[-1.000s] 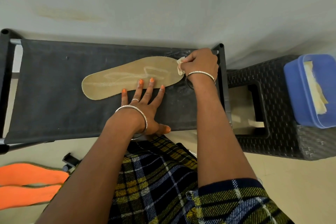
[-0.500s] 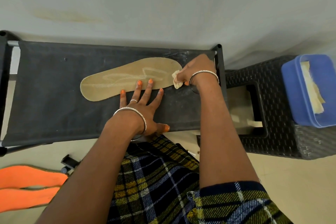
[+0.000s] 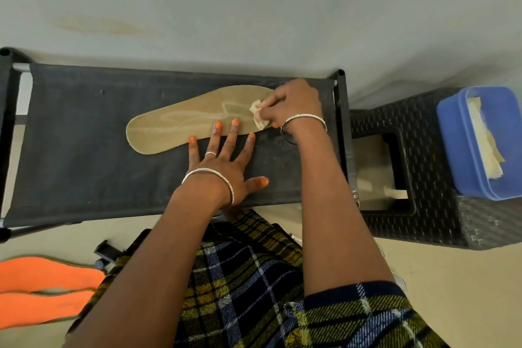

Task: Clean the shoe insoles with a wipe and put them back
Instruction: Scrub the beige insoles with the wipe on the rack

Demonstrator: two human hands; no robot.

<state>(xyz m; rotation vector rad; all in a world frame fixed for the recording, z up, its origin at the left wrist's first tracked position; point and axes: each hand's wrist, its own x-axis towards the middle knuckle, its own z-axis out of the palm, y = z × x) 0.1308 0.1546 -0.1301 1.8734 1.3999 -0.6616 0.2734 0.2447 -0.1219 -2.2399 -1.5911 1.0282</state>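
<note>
1 tan insole [image 3: 180, 124] lies flat on the black desk [image 3: 84, 164]. The right hand [image 3: 293, 102] had the wipe [image 3: 258, 118] off the insole's near edge 0.5 s ago and has now brought it back onto the insole's wide end, so I'd say scrubbing there is unfinished. Its curled fingers pinch the wipe. The left hand [image 3: 226, 161], fingers spread straight, pins the insole's near edge.

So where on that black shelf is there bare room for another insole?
Bare: the left part of the shelf, between the tan insole and the left frame, and the near strip left of the left hand. Crowded: the right end, with the right hand and wipe.
</note>
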